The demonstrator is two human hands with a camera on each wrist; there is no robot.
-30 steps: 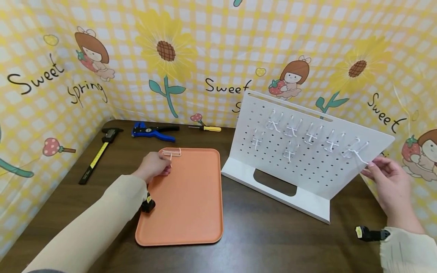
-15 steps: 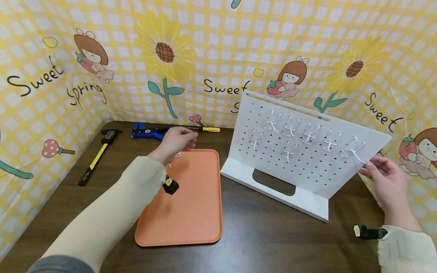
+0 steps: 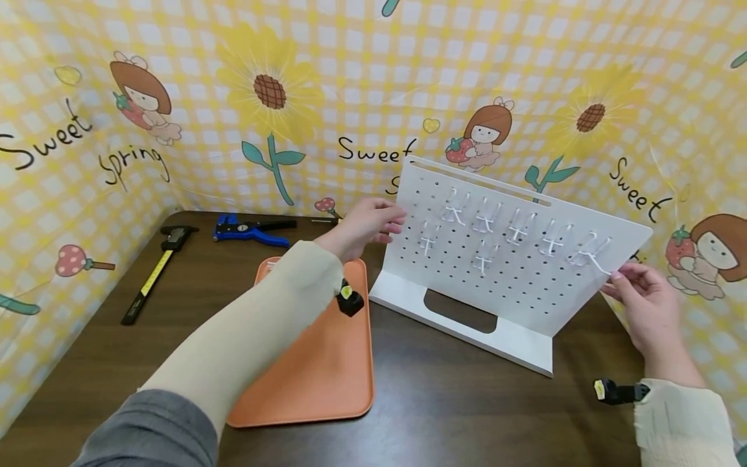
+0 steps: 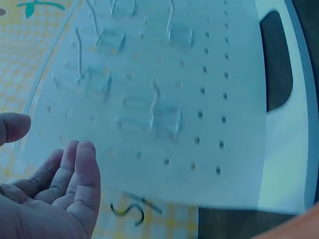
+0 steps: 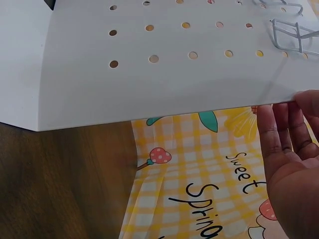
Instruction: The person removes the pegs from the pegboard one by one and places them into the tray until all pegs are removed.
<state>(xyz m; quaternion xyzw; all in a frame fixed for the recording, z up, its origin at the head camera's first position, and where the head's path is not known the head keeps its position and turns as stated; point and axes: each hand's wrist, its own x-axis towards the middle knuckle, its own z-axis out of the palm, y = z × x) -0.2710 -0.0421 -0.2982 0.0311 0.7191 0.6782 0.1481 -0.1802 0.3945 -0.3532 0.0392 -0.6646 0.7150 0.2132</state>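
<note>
While my right hand (image 3: 649, 308) pinches the white rectangular pegboard (image 3: 506, 264), my left hand (image 3: 369, 227) hovers loose. Balanced edge grips should steady it.

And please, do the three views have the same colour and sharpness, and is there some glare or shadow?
No. Left wrist: bluish cast, hooks and board hazy and soft; right wrist: more natural colour, crisper detail, a faint shadow streak on the board near the right hand; head: fairly sharp, with a pale sheen on the table.
</note>
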